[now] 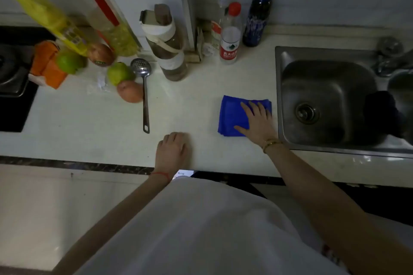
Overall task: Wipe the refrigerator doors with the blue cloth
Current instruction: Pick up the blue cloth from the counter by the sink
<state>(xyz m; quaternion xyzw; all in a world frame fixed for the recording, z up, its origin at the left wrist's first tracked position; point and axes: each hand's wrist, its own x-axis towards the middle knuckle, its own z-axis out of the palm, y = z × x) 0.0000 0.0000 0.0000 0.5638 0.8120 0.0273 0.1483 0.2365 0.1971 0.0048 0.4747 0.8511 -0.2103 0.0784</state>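
A folded blue cloth [232, 114] lies flat on the white countertop [93, 131], just left of the sink. My right hand [257, 121] rests on top of the cloth with its fingers spread, palm down, covering the cloth's right half. My left hand [173, 149] sits on the counter near its front edge, fingers curled under, holding nothing. No refrigerator is in view.
A steel sink [328, 98] is at the right with a dark cloth [384, 109] in it. A slotted ladle [143, 87], fruit [125, 82], a flask [167, 47] and bottles [230, 35] stand along the back. A stove [11, 78] is at the left.
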